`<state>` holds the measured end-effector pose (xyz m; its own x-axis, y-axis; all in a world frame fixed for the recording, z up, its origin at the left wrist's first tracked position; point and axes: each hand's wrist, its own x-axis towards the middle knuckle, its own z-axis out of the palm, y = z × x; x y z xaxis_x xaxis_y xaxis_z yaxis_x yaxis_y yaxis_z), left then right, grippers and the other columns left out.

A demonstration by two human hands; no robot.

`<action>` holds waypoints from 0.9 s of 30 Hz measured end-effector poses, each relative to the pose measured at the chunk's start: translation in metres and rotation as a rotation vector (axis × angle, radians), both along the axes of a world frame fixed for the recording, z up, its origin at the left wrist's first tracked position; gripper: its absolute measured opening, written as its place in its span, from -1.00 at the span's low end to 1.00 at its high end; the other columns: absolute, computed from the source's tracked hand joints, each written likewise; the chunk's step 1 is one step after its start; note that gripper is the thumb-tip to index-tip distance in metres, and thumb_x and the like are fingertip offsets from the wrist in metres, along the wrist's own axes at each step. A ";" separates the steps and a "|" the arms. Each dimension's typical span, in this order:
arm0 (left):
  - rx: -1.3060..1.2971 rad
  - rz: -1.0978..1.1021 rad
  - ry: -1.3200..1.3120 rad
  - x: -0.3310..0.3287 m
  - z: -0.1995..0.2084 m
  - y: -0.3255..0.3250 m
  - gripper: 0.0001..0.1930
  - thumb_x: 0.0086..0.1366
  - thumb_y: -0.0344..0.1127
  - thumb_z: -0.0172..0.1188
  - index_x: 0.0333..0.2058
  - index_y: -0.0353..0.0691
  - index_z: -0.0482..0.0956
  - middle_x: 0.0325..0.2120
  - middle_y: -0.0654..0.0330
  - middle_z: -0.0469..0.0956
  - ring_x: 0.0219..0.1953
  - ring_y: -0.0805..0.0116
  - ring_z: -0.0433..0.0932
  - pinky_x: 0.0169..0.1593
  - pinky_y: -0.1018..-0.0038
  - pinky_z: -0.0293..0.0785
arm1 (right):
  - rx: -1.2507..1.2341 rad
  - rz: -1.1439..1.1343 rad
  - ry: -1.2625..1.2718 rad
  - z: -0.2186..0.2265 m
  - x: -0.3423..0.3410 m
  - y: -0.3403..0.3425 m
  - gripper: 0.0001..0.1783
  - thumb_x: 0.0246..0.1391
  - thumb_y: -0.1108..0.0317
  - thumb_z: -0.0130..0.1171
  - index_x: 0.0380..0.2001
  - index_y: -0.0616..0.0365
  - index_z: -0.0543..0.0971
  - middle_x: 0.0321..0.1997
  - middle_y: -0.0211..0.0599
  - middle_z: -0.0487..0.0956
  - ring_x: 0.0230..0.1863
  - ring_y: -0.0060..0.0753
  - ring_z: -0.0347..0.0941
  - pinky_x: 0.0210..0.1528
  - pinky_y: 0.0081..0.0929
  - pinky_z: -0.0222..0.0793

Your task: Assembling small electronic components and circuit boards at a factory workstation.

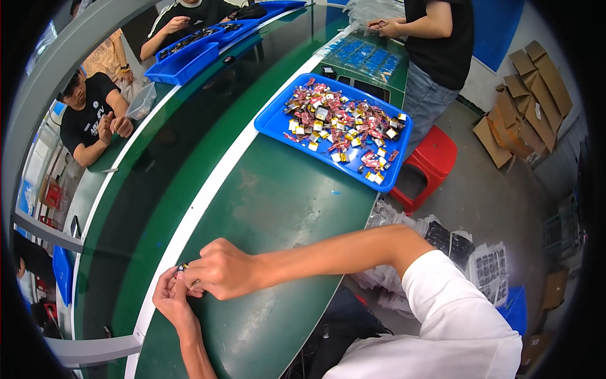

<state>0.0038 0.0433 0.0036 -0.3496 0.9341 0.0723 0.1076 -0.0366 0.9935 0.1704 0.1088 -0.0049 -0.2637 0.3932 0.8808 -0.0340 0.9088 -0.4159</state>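
Low over the green bench, my left hand (172,298) pinches a small dark part (182,268) with a bit of yellow on it. The fingers cover most of this part, so its kind is unclear. My right hand (221,271) is closed and meets the left at the same part; its fingertips are mostly hidden. Farther off on the right lies a blue tray (268,121) heaped with small reddish pieces and white-and-yellow blocks (320,114).
A white rail (203,201) divides my bench (278,189) from the dark conveyor belt (136,218). Several people work around it. Blue bins (181,71) line the far side. A red stool (435,158), bagged goods and cardboard (530,101) are on the right.
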 end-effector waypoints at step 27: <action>-0.021 0.619 0.524 -0.125 -0.017 0.059 -0.51 0.45 -0.22 0.21 0.16 -0.52 0.44 -0.47 0.14 0.55 -0.62 0.54 0.45 -0.54 0.56 0.43 | -0.210 -0.054 -0.082 0.002 0.013 0.015 -0.83 -0.02 0.34 0.44 -0.36 0.05 0.63 -0.44 -0.41 0.69 -0.54 -0.25 0.56 -0.40 -0.38 0.46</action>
